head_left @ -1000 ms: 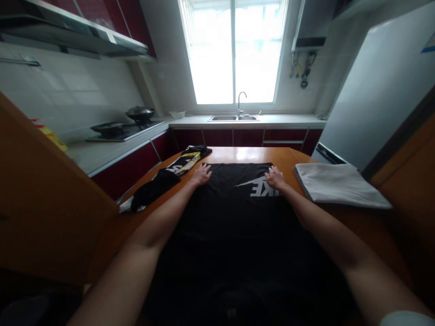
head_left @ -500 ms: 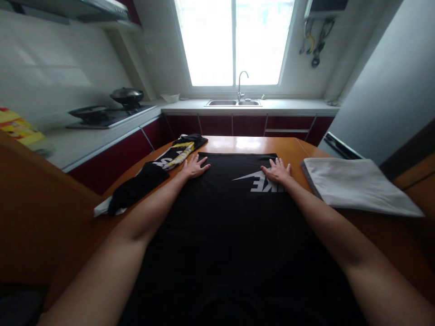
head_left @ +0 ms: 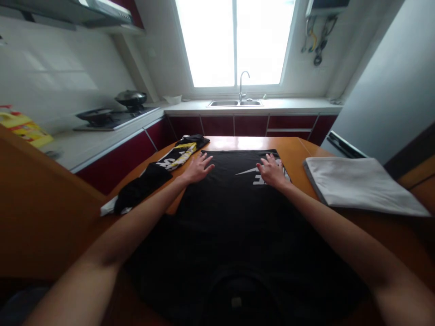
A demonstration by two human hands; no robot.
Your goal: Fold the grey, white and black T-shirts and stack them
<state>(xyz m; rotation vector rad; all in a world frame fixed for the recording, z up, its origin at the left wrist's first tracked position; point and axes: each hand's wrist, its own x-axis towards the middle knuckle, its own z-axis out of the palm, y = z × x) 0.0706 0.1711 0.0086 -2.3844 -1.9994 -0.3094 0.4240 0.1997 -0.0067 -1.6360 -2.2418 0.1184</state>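
Note:
A black T-shirt [head_left: 234,217] with a white logo lies spread flat on the wooden table [head_left: 292,149], its collar toward me. My left hand [head_left: 199,166] lies flat on the shirt's far left part, fingers stretched out. Flat on the white logo near the far right edge rests my right hand [head_left: 271,170], fingers also spread. Neither hand holds anything.
A folded white cloth [head_left: 356,185] lies on the table to the right. Dark garments with yellow and white print [head_left: 156,176] lie along the table's left edge. Behind are a counter with a sink [head_left: 234,103], a stove with a wok [head_left: 131,98], and a grey fridge [head_left: 384,90].
Both hands have slid inward across the shirt toward each other. The shirt's far end looks narrower than before, and the camera has tipped slightly downward.

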